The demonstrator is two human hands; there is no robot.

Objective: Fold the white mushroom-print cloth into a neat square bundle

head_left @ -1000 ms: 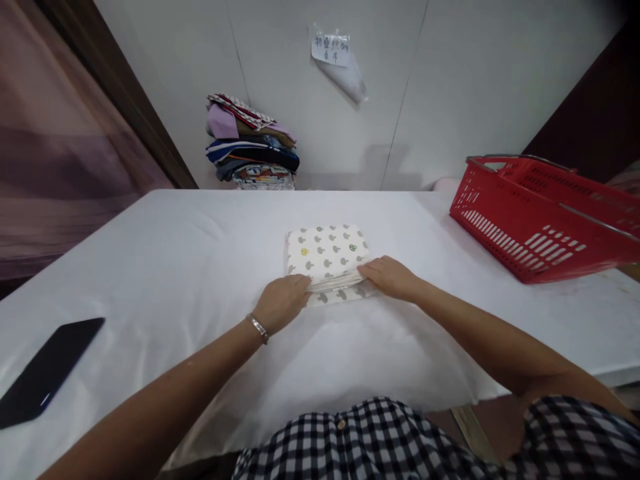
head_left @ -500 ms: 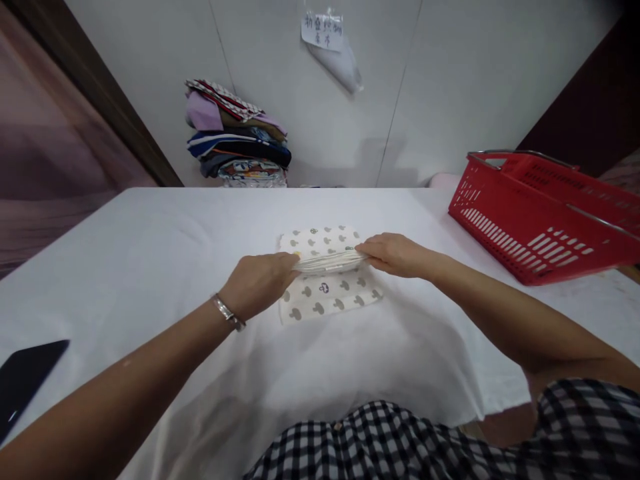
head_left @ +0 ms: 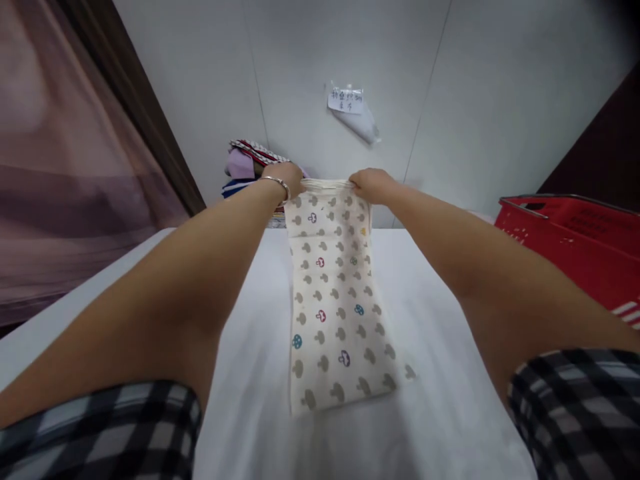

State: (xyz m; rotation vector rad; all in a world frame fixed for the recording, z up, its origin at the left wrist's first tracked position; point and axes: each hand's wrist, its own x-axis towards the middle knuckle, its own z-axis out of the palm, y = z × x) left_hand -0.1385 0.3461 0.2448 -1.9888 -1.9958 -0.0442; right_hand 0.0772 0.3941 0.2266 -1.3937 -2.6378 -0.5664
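A cream cloth [head_left: 333,287] printed with grey mushrooms and a few coloured ones hangs lengthwise in front of me, folded in several layers along its top edge. My left hand [head_left: 283,180], with a silver bracelet at the wrist, is closed on the top left corner. The top right corner is pinched in my right hand [head_left: 373,185]. Both hands are raised over the far side of the table, arms stretched out. Whether the cloth's lower end touches the white tabletop [head_left: 255,353] is hard to tell.
Behind my left hand stands a stack of folded fabrics [head_left: 243,165], partly hidden. A red plastic basket [head_left: 575,247] is on the right, behind my right arm. On the wall hangs a paper sign [head_left: 346,101]. A pinkish curtain [head_left: 95,200] hangs at the left.
Both hands have lifted the folded cloth up and away from me, and it has opened out into a long hanging strip. The camera view has tilted, so the table sits lower.
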